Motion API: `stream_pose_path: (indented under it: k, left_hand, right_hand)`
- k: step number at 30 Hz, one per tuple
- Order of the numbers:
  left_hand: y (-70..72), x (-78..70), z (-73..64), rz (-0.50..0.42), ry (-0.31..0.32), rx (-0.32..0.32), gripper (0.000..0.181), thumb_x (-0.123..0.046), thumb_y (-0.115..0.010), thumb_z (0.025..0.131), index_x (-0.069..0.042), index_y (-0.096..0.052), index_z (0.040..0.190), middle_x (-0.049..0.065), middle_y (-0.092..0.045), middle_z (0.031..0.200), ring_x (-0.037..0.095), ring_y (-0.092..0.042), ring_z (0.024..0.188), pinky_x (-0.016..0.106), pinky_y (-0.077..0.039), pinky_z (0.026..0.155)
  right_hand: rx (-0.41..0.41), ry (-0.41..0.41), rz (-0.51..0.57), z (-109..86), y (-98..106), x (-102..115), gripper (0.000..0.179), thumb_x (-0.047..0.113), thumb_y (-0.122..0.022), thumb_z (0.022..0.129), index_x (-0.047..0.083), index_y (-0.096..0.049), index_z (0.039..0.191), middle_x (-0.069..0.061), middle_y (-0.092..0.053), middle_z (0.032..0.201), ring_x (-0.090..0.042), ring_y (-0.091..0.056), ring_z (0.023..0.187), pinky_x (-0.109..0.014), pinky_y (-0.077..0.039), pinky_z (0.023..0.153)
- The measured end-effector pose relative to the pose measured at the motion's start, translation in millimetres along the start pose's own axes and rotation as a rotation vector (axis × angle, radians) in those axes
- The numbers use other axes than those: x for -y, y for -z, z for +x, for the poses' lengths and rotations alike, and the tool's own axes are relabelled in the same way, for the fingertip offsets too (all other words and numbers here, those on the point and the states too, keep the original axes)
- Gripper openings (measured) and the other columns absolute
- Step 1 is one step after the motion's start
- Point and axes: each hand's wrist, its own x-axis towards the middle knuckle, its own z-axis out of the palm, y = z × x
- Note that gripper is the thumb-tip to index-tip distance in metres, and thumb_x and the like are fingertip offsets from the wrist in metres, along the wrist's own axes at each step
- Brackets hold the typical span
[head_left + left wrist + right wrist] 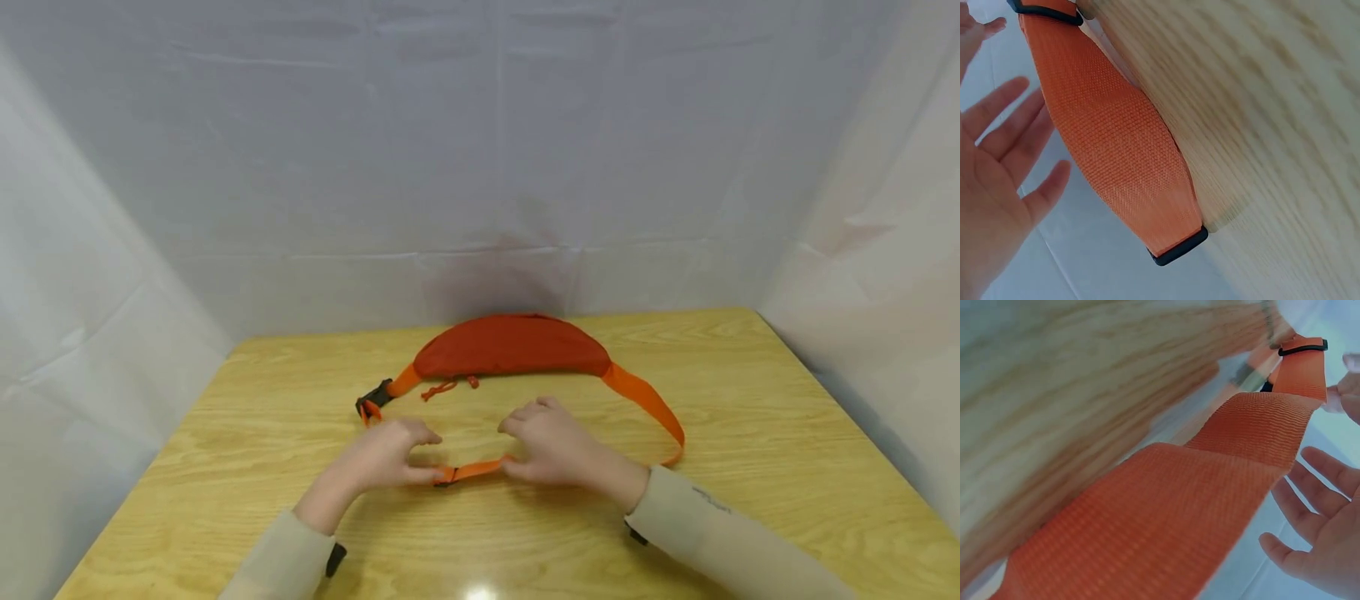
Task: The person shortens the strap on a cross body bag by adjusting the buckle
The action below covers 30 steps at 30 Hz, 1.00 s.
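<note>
A red waist bag (513, 346) with an orange webbing strap (645, 404) lies on the wooden table. The strap curves round toward the front, where it carries a black slider (447, 477). My left hand (393, 454) is at the left of the front stretch, thumb close by the slider. At the other side of that stretch, my right hand (551, 446) has its thumb at the webbing. Spread, mostly straight fingers show on the left hand (1004, 150) beside the strap (1116, 137) in the left wrist view. The right hand (1329, 519) looks alike in the right wrist view.
A black buckle (375, 396) joins the strap left of the bag. A red cord pull (442, 387) hangs from the bag's front edge. White sheeting (487, 167) stands behind the table (247, 400) and at both sides.
</note>
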Motion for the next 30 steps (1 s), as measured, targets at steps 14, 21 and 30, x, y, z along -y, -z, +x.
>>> stream_pose_path:
  k: [14,21,30]
  left_hand:
    - [-6.1,0.7,-0.9,-0.063,-0.009,0.160,0.037,-0.027,-0.073,0.073,-0.005,-0.064,0.102,0.002,-0.062,0.097,0.014,-0.057,0.088,0.030,-0.046,0.076]
    - [-7.2,0.7,0.4,-0.044,-0.011,0.147,0.022,-0.015,-0.066,0.078,-0.006,-0.066,0.099,0.002,-0.063,0.093,0.013,-0.058,0.084,0.029,-0.047,0.071]
    - [-7.5,2.8,3.8,-0.066,-0.082,0.057,0.007,-0.009,-0.058,0.085,-0.012,-0.064,0.083,-0.007,-0.060,0.078,0.003,-0.051,0.067,0.024,-0.044,0.061]
  right_hand:
    - [0.166,0.018,-0.014,3.9,-9.3,-0.4,0.028,0.034,-0.066,0.076,0.016,-0.065,0.097,0.005,-0.063,0.091,-0.011,-0.056,0.086,-0.051,-0.032,0.090]
    - [0.148,0.046,0.020,3.5,-10.9,-2.0,0.002,0.015,-0.063,0.077,0.017,-0.062,0.077,0.009,-0.061,0.073,-0.005,-0.056,0.068,-0.053,-0.033,0.088]
    - [0.073,0.076,0.174,-0.3,-8.0,-13.1,0.011,0.005,-0.059,0.080,0.014,-0.062,0.073,0.011,-0.053,0.063,-0.003,-0.042,0.054,-0.028,-0.041,0.064]
